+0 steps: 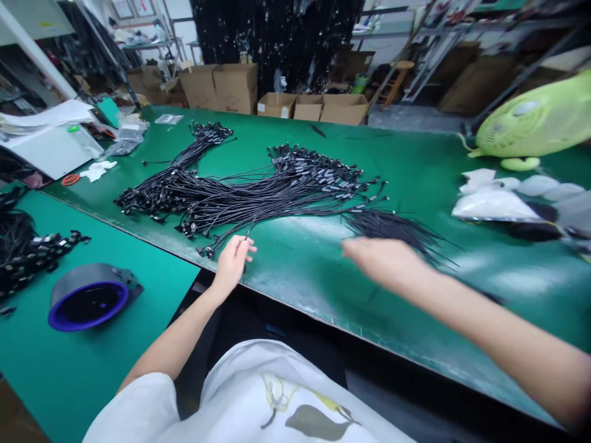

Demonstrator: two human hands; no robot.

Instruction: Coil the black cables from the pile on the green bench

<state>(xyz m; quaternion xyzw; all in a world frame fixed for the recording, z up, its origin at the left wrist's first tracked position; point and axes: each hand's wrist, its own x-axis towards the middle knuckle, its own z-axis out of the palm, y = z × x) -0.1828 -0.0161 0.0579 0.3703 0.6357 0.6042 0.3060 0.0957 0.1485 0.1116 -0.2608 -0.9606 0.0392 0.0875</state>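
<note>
green surface (300, 271) | black cable pile (258, 191) mid-surface, holds most cables | smaller cable bundle (392, 224) laid apart toward right | left hand (231, 264) near front edge, fingers (242, 246) curled at cable ends, hold unclear | right hand (383, 261) just beside bundle, fingers open, empty

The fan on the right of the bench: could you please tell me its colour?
The fan is lime green, shown best in the head view.

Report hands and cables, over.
Left hand at the cable pile's near edge, grip unclear. Right hand open, near the loose cable bunch. White bags beyond it.
</note>
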